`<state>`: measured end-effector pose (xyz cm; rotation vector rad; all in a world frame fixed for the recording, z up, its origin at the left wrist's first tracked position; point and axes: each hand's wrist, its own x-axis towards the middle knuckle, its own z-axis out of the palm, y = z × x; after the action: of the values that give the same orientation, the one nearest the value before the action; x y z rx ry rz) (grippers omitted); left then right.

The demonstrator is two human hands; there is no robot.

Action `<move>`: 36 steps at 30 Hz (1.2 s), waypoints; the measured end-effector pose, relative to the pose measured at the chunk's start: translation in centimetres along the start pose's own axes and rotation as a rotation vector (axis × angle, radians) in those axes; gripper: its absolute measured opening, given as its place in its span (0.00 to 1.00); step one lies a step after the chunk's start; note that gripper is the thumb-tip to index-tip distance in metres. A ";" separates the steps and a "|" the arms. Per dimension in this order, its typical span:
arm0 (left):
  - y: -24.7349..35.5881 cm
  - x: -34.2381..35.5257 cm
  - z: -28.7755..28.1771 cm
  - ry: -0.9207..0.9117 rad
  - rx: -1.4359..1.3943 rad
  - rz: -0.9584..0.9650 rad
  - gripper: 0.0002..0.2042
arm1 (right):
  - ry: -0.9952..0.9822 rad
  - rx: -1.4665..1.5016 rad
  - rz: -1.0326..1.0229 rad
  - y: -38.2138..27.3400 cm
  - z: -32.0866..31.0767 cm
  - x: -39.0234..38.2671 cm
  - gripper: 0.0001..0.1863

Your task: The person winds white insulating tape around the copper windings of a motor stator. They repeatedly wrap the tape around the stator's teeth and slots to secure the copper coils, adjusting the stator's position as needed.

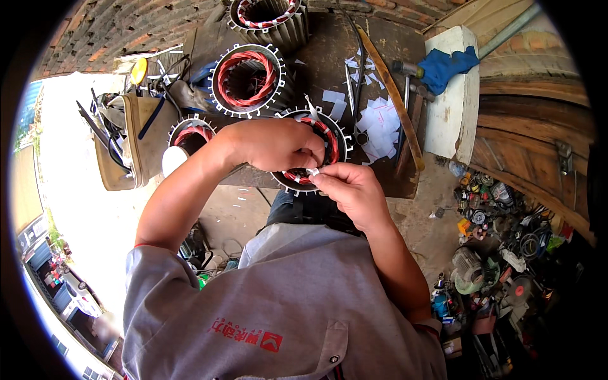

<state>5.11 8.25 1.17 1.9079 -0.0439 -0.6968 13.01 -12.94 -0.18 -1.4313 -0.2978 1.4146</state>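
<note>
Head view: right fingers (330, 182) pinch white slip (313, 171) near stator rim (344, 139); left fingers (311, 149) unclear

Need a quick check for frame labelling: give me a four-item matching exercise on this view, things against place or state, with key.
Things
1. Right hand
2. Blue cloth
3. Loose paper pieces
4. Beige bucket

Place or state
A. Scattered on the table
B. Beside the table, toward the picture's left
C. Pinching a small white piece
D. Draped over a white block

Pairs: 1-C, 2-D, 3-A, 4-B
</note>
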 end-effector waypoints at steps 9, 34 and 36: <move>1.7 -1.5 3.8 0.409 0.383 -0.077 0.11 | -0.012 0.442 0.186 0.1 0.5 0.2 0.10; 1.2 -0.7 2.2 0.216 0.230 -0.184 0.08 | 0.041 0.491 0.234 0.0 -0.4 0.2 0.07; 0.8 -0.8 2.4 0.235 0.206 -0.134 0.08 | 0.018 0.462 0.264 -0.2 -0.7 0.0 0.08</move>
<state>3.50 6.19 1.55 2.1948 0.1676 -0.5699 13.70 -13.17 -0.24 -1.1250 0.2295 1.5557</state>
